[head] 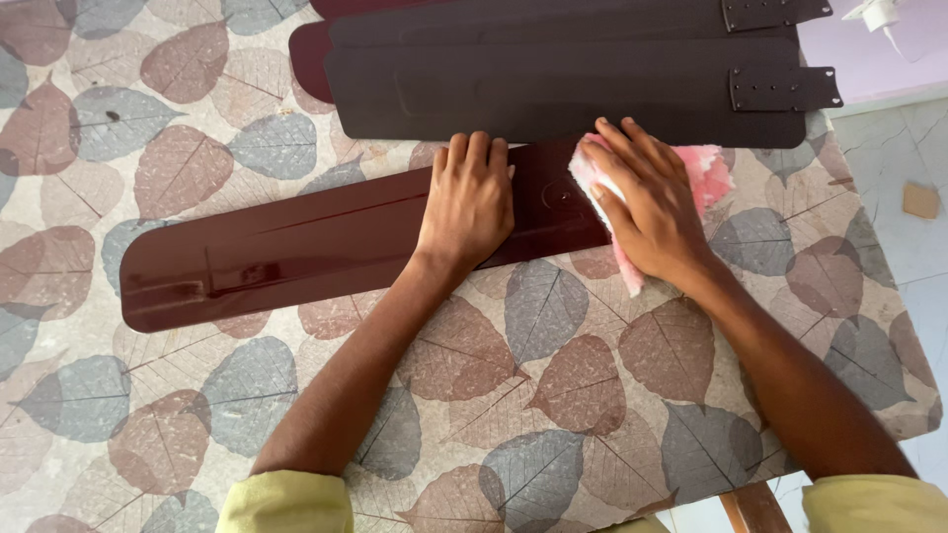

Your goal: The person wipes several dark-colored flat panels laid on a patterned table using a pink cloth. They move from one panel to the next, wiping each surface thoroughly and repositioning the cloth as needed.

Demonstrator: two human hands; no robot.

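In the head view, a long glossy maroon fan blade is laid flat on a leaf-patterned tabletop, its long axis running from 8 o'clock to 2 o'clock and its rounded tip pointed toward 8 o'clock. The blade is pinned under the left hand, palm flat and fingers spread. A pink-and-white cloth is pressed onto the blade's 2 o'clock end by the right hand. Stacked dark fan blades with metal brackets are seen at 12 o'clock.
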